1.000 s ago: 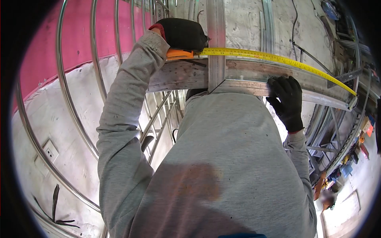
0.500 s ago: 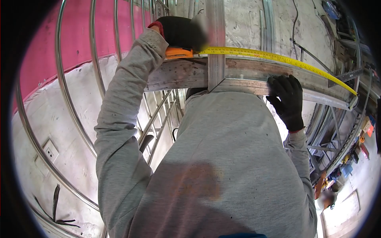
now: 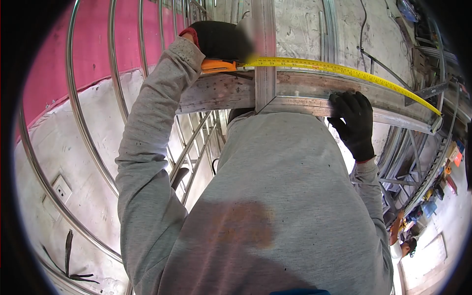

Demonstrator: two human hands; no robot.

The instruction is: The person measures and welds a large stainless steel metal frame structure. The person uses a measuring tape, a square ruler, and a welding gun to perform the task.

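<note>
My left hand, in a black glove with a red cuff, is closed on an orange tape measure. From its case, the yellow blade stretches rightward along a long metal beam to the beam's right end. My fingertips there are blurred. My gloved right hand grips the near edge of a metal bar, which lies along the front of the beam. A square metal tube crosses the beam between my hands and meets the bar at a mitred corner.
Curved-looking shiny metal rails stand at left before a pink and white wall. A wall socket is low on the left. Metal frames and tools line the right side. Another person is at far lower right.
The whole view has shifted slightly to the left. Both hands keep their places on the tape measure and the metal bar. The blade is still extended.
</note>
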